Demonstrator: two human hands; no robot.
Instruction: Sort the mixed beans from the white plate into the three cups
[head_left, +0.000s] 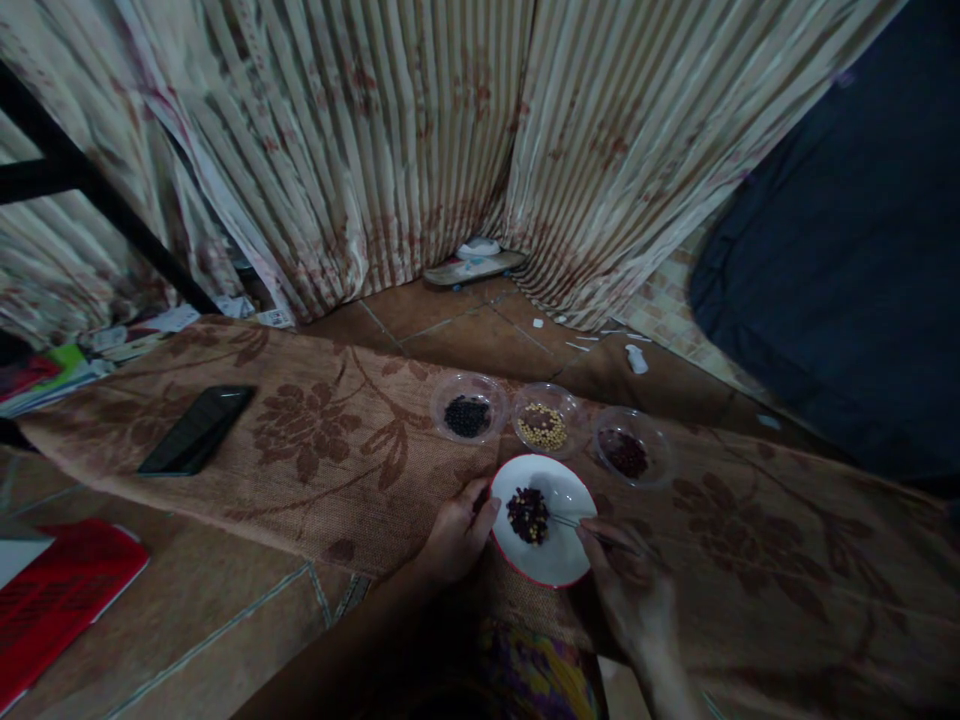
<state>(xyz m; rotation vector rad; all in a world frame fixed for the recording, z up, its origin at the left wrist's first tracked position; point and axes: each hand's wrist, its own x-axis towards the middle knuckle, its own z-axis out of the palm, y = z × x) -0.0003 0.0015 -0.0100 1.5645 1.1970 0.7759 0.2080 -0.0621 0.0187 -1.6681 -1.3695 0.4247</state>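
Left hand [459,535] clamped on the bowl [574,490]'s left rim, thumb on top. Bowl's over the patterned cloth [420,485], nearside of the middle tub [572,408]; likely light, stiff, slick, maybe breakable. Hold by rim. Mixed beans [528,515] left of centre, probably hard, rolly. Thin utensil [564,520], tweezers or spoon unclear, pinched in right hand [630,580].

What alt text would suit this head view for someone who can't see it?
A person's left hand holds a red-rimmed white bowl of mixed beans; the right hand holds a thin utensil reaching into it. Beyond, three clear containers hold black beans, yellow beans and dark-red beans.
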